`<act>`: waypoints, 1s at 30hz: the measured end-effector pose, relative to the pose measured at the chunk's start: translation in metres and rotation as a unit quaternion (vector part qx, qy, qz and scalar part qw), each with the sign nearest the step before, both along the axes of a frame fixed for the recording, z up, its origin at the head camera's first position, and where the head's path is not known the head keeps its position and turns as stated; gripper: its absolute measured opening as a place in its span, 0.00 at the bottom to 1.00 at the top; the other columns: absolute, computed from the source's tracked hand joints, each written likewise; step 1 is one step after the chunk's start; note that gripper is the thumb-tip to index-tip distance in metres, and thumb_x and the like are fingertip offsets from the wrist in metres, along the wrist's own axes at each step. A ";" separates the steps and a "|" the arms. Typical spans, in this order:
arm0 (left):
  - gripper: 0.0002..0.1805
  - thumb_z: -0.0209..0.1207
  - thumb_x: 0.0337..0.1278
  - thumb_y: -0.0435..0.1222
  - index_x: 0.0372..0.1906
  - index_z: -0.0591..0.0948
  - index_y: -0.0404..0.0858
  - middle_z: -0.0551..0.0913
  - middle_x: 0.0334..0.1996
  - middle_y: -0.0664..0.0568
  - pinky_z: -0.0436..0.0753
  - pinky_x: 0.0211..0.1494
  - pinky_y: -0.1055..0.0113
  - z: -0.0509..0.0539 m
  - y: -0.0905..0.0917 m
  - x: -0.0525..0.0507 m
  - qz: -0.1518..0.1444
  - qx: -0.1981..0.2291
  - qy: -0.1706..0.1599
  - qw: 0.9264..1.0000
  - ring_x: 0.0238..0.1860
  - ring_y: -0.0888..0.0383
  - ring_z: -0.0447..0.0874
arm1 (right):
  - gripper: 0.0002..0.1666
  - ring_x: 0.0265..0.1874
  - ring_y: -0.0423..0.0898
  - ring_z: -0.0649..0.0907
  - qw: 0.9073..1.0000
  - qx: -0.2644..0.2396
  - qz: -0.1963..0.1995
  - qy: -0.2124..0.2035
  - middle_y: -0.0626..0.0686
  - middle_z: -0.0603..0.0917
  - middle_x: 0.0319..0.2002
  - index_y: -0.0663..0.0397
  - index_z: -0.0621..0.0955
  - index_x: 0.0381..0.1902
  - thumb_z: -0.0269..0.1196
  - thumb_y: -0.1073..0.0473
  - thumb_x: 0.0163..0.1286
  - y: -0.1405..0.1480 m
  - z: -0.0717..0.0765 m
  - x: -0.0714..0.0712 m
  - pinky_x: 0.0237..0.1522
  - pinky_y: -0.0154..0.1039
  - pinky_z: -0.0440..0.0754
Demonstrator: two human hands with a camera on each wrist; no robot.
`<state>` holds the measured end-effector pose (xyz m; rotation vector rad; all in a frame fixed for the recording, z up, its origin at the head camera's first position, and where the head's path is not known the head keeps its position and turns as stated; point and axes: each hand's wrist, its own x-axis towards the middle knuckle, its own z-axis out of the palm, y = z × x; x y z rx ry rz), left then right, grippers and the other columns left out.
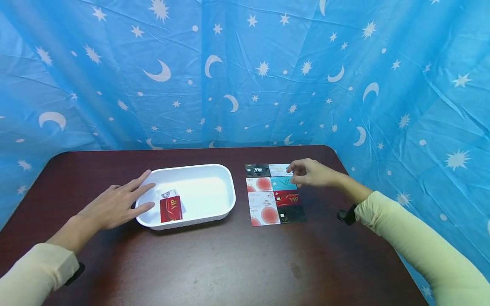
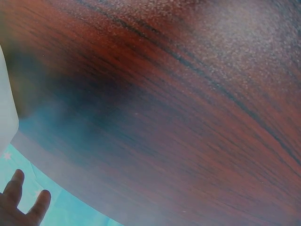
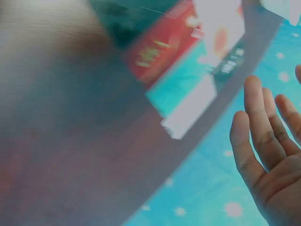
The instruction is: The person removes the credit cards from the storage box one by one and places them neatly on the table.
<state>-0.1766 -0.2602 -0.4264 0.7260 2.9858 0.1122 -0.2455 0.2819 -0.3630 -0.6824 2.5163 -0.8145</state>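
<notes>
My left hand (image 1: 115, 204) has its fingers spread at the left end of a white plastic tray (image 1: 206, 191), fingertips reaching over the rim. Inside the tray, a red VIP card (image 1: 170, 209) lies partly over a paler card (image 1: 169, 194). To the right, several cards are laid in two columns. Over their far right corner is my right hand (image 1: 314, 173), nearest the white card (image 1: 278, 170) and the teal card (image 1: 282, 184). In the right wrist view, the fingers (image 3: 254, 96) are loosely extended, with nothing seen between them.
A dark wooden table (image 1: 229, 263) carries everything. Blue curtains (image 1: 245, 72) with stars and moons hang behind it and at the sides. Other laid-out cards include a red VIP card (image 1: 287, 198) and a black one (image 1: 292, 215).
</notes>
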 end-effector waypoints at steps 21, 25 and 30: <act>0.42 0.53 0.64 0.61 0.74 0.66 0.39 0.56 0.76 0.35 0.74 0.57 0.35 -0.001 0.001 -0.001 -0.001 -0.001 -0.001 1.000 0.62 0.33 0.75 | 0.30 0.55 0.49 0.83 0.991 0.039 0.128 -0.001 0.56 0.84 0.54 0.61 0.75 0.65 0.67 0.57 0.68 -0.136 0.058 -0.035 0.56 0.43 0.81; 0.42 0.53 0.64 0.61 0.74 0.66 0.40 0.56 0.76 0.35 0.74 0.57 0.35 0.000 0.001 -0.001 -0.001 -0.001 -0.001 1.000 0.62 0.33 0.75 | 0.30 0.54 0.48 0.83 0.988 0.041 0.147 -0.001 0.57 0.83 0.55 0.62 0.75 0.64 0.67 0.57 0.67 -0.160 0.052 -0.034 0.55 0.39 0.81; 0.42 0.53 0.64 0.62 0.74 0.65 0.40 0.56 0.76 0.35 0.74 0.57 0.35 0.000 0.001 -0.001 0.004 0.001 -0.006 1.000 0.62 0.33 0.74 | 0.30 0.55 0.49 0.83 0.986 0.034 0.160 -0.009 0.59 0.83 0.56 0.62 0.76 0.64 0.68 0.58 0.67 -0.186 0.044 -0.034 0.55 0.36 0.80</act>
